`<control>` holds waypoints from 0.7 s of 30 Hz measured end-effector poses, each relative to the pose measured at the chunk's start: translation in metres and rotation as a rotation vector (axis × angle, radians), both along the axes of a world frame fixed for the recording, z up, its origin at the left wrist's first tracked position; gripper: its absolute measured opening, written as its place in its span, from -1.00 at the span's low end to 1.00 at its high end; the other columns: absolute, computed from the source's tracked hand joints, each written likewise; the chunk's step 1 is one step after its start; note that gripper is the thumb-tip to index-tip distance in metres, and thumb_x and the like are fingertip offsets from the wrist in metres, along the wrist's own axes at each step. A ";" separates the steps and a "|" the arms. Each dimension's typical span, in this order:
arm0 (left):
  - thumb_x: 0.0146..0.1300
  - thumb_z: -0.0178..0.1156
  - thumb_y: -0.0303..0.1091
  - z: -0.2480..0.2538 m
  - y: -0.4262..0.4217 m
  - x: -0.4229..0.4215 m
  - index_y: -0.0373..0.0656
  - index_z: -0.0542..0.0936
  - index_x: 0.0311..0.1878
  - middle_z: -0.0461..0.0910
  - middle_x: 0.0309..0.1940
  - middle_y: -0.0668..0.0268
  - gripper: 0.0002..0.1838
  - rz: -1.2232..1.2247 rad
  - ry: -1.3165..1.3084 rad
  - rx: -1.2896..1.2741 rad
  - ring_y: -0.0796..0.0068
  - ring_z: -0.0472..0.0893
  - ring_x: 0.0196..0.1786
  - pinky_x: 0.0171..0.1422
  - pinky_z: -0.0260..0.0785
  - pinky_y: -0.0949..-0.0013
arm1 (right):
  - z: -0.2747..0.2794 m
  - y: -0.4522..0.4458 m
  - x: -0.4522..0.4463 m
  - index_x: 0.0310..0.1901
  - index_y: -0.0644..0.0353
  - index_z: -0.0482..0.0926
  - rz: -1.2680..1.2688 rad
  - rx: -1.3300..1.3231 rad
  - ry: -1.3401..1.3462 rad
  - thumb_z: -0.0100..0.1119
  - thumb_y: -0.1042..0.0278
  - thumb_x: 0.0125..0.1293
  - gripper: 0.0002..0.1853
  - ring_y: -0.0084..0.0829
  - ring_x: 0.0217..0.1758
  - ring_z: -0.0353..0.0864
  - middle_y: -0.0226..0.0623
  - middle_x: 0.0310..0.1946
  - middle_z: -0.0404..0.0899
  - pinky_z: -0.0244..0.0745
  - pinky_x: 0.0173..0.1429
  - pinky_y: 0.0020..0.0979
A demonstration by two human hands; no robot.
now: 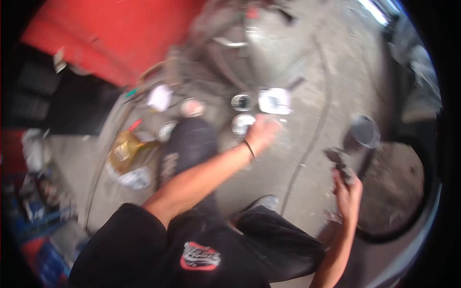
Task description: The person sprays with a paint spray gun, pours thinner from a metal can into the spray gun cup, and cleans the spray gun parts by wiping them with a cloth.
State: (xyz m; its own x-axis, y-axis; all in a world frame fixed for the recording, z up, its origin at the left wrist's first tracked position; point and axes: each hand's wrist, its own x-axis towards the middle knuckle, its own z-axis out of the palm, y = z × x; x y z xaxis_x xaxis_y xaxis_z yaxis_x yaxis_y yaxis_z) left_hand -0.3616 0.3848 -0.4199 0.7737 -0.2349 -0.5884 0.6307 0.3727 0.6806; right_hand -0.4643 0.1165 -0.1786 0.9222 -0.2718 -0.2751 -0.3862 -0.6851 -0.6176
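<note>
My left hand reaches over the floor, touching or just beside the rim of a round metal can. Its fingers are smeared by motion, so their grip is unclear. Behind that can stands another open can with something dark inside. Close to it is a white squarish container with a grey patch in it. On the other side, my right hand is closed around a dark, stained spray gun. A grey cup sits at the gun's far end, apparently attached.
A can with a pinkish top, a pale container and a yellowish jug stand left of my knee. A cable runs across the concrete. A large round dark-rimmed object lies at right; red panels rise at upper left.
</note>
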 end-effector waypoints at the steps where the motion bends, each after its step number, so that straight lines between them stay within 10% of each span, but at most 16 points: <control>1: 0.50 0.36 -0.16 0.047 0.032 -0.042 -0.17 0.53 0.41 0.71 0.23 0.17 -0.47 -0.040 -0.357 0.287 0.20 0.79 0.17 0.18 0.67 0.09 | -0.006 0.001 -0.003 -0.05 0.21 0.74 -0.052 0.092 -0.055 0.32 0.21 0.62 -0.78 -0.72 -0.48 0.31 -0.65 -0.50 0.37 0.22 -0.42 -0.50; 5: 0.26 0.47 -0.36 0.201 0.185 -0.120 -0.15 0.60 0.37 0.66 0.30 0.14 -0.41 -0.100 -1.185 1.183 0.06 0.60 0.41 0.56 0.35 0.01 | -0.041 -0.031 -0.001 0.23 0.29 0.74 -0.010 0.180 -0.159 0.24 0.11 0.68 -0.60 -0.73 -0.51 0.28 -0.62 -0.48 0.42 0.15 -0.42 -0.53; 8: 0.13 0.65 -0.28 0.147 0.311 -0.184 -0.25 0.37 0.57 0.53 0.37 0.06 -0.04 0.180 -0.718 1.505 0.08 0.51 0.48 0.58 0.38 0.06 | -0.057 -0.039 0.008 0.22 0.30 0.73 0.027 0.188 -0.202 0.26 0.09 0.66 -0.59 -0.73 -0.50 0.29 -0.58 -0.42 0.50 0.19 -0.40 -0.53; 10: 0.09 0.71 -0.31 0.099 0.397 -0.238 -0.25 0.05 0.71 0.33 0.54 0.07 0.26 0.180 -0.505 1.458 0.15 0.36 0.60 0.69 0.28 0.05 | -0.058 -0.033 0.004 0.22 0.23 0.74 0.026 0.101 -0.104 0.26 0.24 0.63 -0.69 -0.70 -0.43 0.34 -0.56 -0.39 0.54 0.27 -0.36 -0.50; 11: 0.04 0.74 -0.33 0.092 0.411 -0.251 -0.25 -0.04 0.74 0.27 0.58 0.01 0.35 0.386 -0.357 0.797 0.16 0.24 0.67 0.76 0.17 0.04 | -0.059 -0.027 0.002 0.28 0.16 0.73 0.083 0.028 -0.087 0.25 0.31 0.60 -0.68 -0.65 -0.38 0.40 -0.55 -0.35 0.59 0.39 -0.30 -0.46; 13: -0.06 0.67 -0.62 0.048 0.464 -0.287 -0.12 -0.27 0.77 0.14 0.67 0.06 0.50 0.152 -0.240 1.126 0.09 0.23 0.70 0.77 0.17 0.00 | -0.068 -0.027 -0.002 0.40 0.13 0.66 0.112 0.145 -0.029 0.30 0.36 0.54 -0.57 -0.63 -0.36 0.43 -0.52 -0.32 0.61 0.45 -0.24 -0.46; 21: 0.02 0.60 -0.50 0.012 0.467 -0.270 -0.22 0.05 0.72 0.22 0.62 0.01 0.23 0.297 -0.349 1.189 0.03 0.27 0.63 0.76 0.06 0.03 | -0.087 -0.057 0.008 0.03 0.13 0.69 -0.295 0.202 -0.176 0.36 0.17 0.57 -0.78 -0.69 -0.46 0.40 -0.63 -0.44 0.44 0.39 -0.38 -0.49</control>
